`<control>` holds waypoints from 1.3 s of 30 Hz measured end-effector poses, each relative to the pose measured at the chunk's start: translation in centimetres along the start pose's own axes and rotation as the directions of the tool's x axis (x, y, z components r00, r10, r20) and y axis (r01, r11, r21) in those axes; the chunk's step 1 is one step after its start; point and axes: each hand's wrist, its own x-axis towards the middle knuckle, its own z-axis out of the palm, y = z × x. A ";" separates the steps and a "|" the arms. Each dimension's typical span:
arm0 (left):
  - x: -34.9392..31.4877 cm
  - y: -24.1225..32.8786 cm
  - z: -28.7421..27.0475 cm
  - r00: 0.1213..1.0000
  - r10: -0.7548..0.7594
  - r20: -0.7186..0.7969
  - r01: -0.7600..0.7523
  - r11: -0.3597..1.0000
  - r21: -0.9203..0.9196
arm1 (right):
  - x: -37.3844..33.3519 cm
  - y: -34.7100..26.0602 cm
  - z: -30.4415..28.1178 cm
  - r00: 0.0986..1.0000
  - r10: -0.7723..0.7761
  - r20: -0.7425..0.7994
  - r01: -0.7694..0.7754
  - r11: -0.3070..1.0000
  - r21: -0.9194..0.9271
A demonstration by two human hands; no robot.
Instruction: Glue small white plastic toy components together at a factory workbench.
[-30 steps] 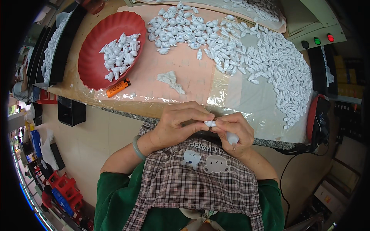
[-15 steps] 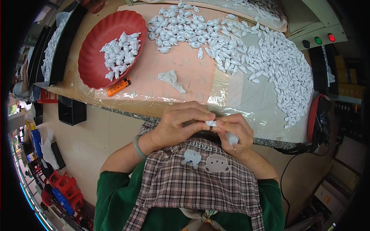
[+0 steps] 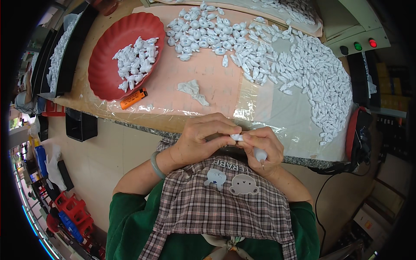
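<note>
Just past the table's near edge, my left hand [image 3: 201, 136] and my right hand [image 3: 265, 145] meet fingertip to fingertip. Between them sits a small white plastic figure part [image 3: 236, 137], pinched by thumb and forefinger on both sides. Fingers cover most of it, so I cannot tell whether it is one part or two. Tucked in my right hand is a small whitish squeeze bottle [image 3: 260, 154] with a thin tip pointing toward me. On the table beyond lie a pile of rounded white parts [image 3: 199, 32] and a wide spread of slimmer white parts [image 3: 327, 91].
A red scalloped dish [image 3: 100, 54] at the left holds several white figures [image 3: 138, 60]. Beside it are an orange lighter-like block [image 3: 133, 99] and a crumpled white cloth [image 3: 193, 92]. A machine panel with lit buttons [image 3: 358, 45] stands far right. Black trays [image 3: 71, 56] flank the left.
Both hands keep the same grip on the white part. Only a slight shift of my right hand and its bottle to the left shows.
</note>
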 end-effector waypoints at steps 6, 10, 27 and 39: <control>0.0 -0.1 0.0 1.000 -0.005 0.001 0.005 1.000 0.015 | -0.2 0.1 0.1 1.000 0.021 0.004 -0.021 1.000 0.011; 0.0 -0.2 0.1 1.000 0.002 -0.008 -0.002 1.000 0.009 | -0.3 0.3 0.2 0.999 0.034 -0.003 -0.034 0.999 0.021; 0.1 -0.7 -0.4 0.990 -0.133 -0.053 0.115 0.960 -0.254 | 1.9 0.4 -0.4 0.998 0.045 0.045 -0.045 0.999 0.017; 0.2 -1.3 -1.5 0.995 0.000 -0.095 -0.011 0.993 -0.119 | 0.7 1.6 -0.3 0.979 0.197 0.045 -0.200 0.975 0.097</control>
